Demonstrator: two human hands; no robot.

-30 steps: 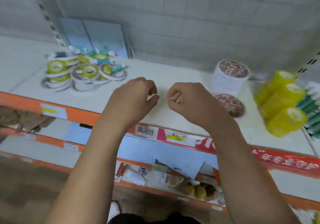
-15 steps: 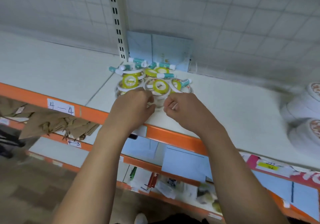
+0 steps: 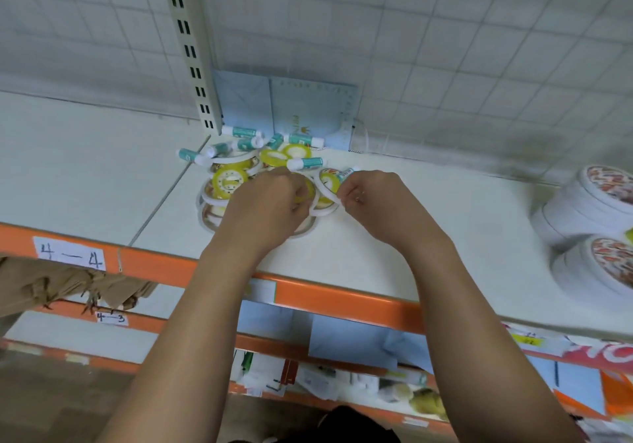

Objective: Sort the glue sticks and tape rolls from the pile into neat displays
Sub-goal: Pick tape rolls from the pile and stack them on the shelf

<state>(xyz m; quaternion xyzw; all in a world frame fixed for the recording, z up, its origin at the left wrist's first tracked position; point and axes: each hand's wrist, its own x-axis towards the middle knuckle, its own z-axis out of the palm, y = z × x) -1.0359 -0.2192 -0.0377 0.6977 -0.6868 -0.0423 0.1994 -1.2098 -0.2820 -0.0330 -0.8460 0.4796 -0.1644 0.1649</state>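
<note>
A pile of white tape rolls with yellow-green cores (image 3: pixel 228 182) and several teal-and-white glue sticks (image 3: pixel 305 163) lies on the white shelf (image 3: pixel 428 237), below the slotted upright. My left hand (image 3: pixel 270 204) sits over the pile's front with fingers curled round a yellow-cored tape roll (image 3: pixel 306 193). My right hand (image 3: pixel 373 202) pinches the rim of a white tape roll (image 3: pixel 325 193) at the pile's right side; a glue stick (image 3: pixel 347 172) lies just above its fingers. My hands hide part of the pile.
Stacks of wide white tape rolls with patterned cores (image 3: pixel 596 202) stand at the right edge. Light blue cards (image 3: pixel 284 113) lean against the tiled back wall. An orange shelf lip (image 3: pixel 342 302) with the label "4—4" (image 3: pixel 70 254) runs along the front; lower shelves hold mixed goods.
The view has swung left, away from the yellow tape stacks, and closed in on the pile. Both hands have reached forward from mid-air into the pile and taken hold of tape rolls.
</note>
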